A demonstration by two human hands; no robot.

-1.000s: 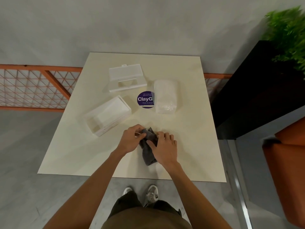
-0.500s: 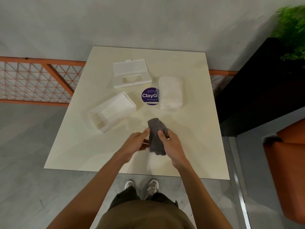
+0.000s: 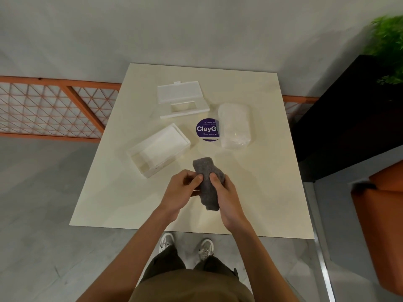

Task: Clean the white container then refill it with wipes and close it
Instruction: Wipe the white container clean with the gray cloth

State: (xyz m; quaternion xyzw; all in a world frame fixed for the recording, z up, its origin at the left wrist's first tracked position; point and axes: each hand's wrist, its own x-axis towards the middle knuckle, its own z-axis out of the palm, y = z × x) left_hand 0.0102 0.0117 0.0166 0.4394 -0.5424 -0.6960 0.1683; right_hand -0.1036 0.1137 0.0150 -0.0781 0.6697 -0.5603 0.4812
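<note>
both hands hold a folded grey cloth (image 3: 207, 182) above the cream surface (image 3: 272, 182): left hand (image 3: 181, 190) pinching its left edge, right hand (image 3: 224, 192) wrapped round its right side. the white container (image 3: 158, 149) lies open just beyond, its lid (image 3: 182, 99) farther back, the wipes pack (image 3: 234, 125) right of a purple sticker (image 3: 207, 129).

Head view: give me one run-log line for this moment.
phase: cleaning not begun | left hand + right hand: holding grey cloth | white container: open | lid: off, behind | wipes pack: untouched
</note>
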